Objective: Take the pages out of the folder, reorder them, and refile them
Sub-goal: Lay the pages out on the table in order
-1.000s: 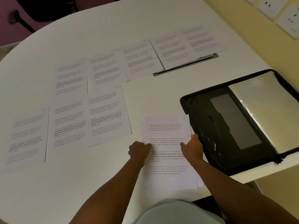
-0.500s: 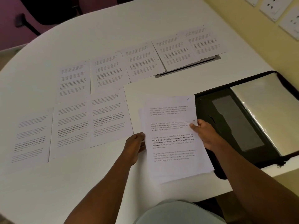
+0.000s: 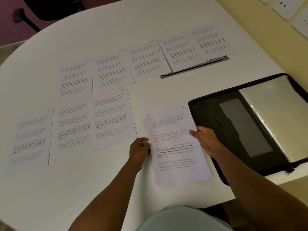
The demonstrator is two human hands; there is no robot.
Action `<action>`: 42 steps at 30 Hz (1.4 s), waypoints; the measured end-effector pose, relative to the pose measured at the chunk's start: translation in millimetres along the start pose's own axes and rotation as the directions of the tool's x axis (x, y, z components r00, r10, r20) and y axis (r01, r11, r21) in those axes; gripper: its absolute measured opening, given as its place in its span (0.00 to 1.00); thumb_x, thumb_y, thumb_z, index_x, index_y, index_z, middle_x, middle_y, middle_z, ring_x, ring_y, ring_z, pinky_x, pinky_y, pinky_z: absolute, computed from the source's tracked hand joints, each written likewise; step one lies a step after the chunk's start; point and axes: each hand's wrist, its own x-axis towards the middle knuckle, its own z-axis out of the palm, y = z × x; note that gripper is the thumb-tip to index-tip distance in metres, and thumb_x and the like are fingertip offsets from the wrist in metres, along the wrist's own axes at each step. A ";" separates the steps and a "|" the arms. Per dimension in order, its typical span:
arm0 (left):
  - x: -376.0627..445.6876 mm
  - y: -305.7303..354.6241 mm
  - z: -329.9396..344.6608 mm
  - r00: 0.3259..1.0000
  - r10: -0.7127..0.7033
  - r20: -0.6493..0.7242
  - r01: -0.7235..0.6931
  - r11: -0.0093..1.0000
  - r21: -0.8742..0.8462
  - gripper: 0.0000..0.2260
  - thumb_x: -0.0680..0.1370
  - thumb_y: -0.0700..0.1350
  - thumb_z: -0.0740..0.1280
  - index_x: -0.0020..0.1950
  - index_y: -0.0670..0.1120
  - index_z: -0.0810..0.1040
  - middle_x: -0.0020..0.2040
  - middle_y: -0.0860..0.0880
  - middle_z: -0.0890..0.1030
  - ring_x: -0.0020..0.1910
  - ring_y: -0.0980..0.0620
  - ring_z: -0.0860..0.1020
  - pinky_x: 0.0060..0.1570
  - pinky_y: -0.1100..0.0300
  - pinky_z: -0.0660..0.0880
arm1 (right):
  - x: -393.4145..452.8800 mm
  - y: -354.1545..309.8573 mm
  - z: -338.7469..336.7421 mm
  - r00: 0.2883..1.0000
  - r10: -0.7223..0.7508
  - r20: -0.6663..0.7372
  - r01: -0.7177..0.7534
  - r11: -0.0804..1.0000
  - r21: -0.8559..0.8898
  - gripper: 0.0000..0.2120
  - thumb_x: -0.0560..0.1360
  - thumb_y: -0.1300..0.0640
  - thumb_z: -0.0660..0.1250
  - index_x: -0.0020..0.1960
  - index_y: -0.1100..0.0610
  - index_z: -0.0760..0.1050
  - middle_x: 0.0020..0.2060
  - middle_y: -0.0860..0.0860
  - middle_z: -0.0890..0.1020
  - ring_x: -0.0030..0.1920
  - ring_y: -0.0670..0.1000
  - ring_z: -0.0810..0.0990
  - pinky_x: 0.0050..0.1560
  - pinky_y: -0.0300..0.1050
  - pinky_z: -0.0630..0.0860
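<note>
Two hands, left hand (image 3: pixel 140 150) and right hand (image 3: pixel 205 139), each pinched a side of the small stack (image 3: pixel 176 147), since lifted and shifted toward the open folder (image 3: pixel 208 114) at right-centre, so sorting seemed unfinished.

White table (image 3: pixel 166 17); wall sockets (image 3: pixel 286 5) top rt — black chair (image 3: pixel 41 7) behind.

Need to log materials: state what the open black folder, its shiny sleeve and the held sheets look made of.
Open black zip folder: seems matte fabric or faux leather; dull, slightly creased surface.
Shiny clear sleeve: likely glossy plastic; bright glare, wrinkled edge.
Held white printed sheets: thin matte paper, fanned edges, gripped by left hand and right hand.
</note>
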 end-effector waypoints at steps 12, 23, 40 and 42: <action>9.9 9.7 -6.6 0.975 0.117 -0.189 -0.080 0.978 0.193 0.08 0.76 0.39 0.61 0.36 0.43 0.70 0.33 0.48 0.72 0.33 0.51 0.69 0.34 0.59 0.67 | 3.7 -20.8 -27.0 0.931 -0.270 -0.245 0.165 0.911 -0.377 0.06 0.80 0.55 0.64 0.51 0.58 0.73 0.46 0.53 0.80 0.40 0.46 0.79 0.34 0.40 0.72; 22.4 27.3 4.5 0.988 0.109 -0.112 -0.074 0.956 0.282 0.18 0.76 0.39 0.66 0.65 0.47 0.69 0.46 0.47 0.79 0.43 0.47 0.79 0.48 0.51 0.80 | 20.3 -107.0 -84.2 0.796 -0.325 -0.510 0.297 0.945 -0.138 0.09 0.80 0.54 0.65 0.57 0.57 0.75 0.49 0.51 0.79 0.46 0.49 0.79 0.37 0.36 0.73; 22.4 30.4 24.2 0.989 -0.100 0.108 0.088 0.990 0.112 0.11 0.79 0.53 0.66 0.52 0.46 0.79 0.50 0.45 0.84 0.46 0.49 0.82 0.42 0.56 0.78 | 40.7 -39.5 -3.8 1.000 -0.027 0.001 0.027 0.993 -0.111 0.07 0.78 0.57 0.67 0.54 0.58 0.77 0.50 0.54 0.84 0.47 0.55 0.84 0.51 0.56 0.81; 23.6 23.0 24.4 0.994 -0.023 0.111 0.000 0.979 0.205 0.07 0.77 0.45 0.69 0.54 0.46 0.79 0.53 0.47 0.83 0.49 0.49 0.82 0.45 0.57 0.79 | 41.0 -33.4 0.5 0.999 0.001 0.039 0.004 0.993 -0.122 0.09 0.79 0.55 0.66 0.55 0.60 0.77 0.49 0.54 0.84 0.48 0.54 0.84 0.52 0.56 0.81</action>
